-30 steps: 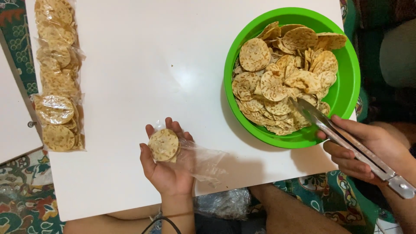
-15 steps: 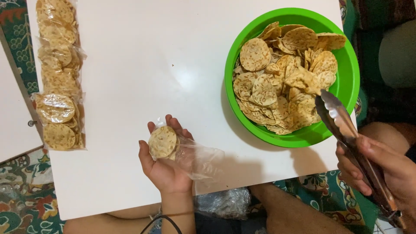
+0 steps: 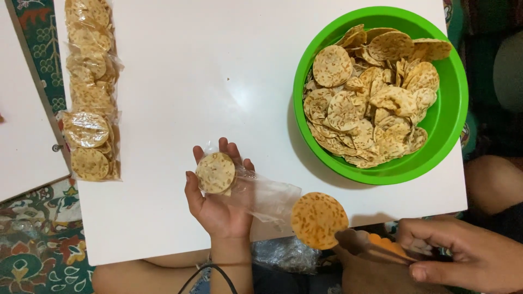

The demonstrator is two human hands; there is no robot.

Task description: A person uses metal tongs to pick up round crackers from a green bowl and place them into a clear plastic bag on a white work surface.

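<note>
My left hand [image 3: 218, 207] lies palm up at the near edge of the white table [image 3: 190, 81], holding a clear plastic bag [image 3: 261, 196] with a round cracker [image 3: 215, 172] inside at the closed end. My right hand [image 3: 463, 253] grips metal tongs [image 3: 376, 247] at the lower right. The tongs pinch a round speckled cracker [image 3: 318, 219] right beside the bag's open mouth. A green bowl [image 3: 449, 125] heaped with crackers [image 3: 370, 98] stands at the right of the table.
Along the table's left edge lies a row of filled clear cracker packs [image 3: 90, 92]. A second white surface [image 3: 24, 136] is at far left. A patterned rug [image 3: 32, 256] covers the floor. More plastic bags [image 3: 283, 253] sit below the table edge.
My right hand has swung the tongs from the bowl down to the bag's mouth, now carrying one cracker. My left hand and the bag stayed almost still.
</note>
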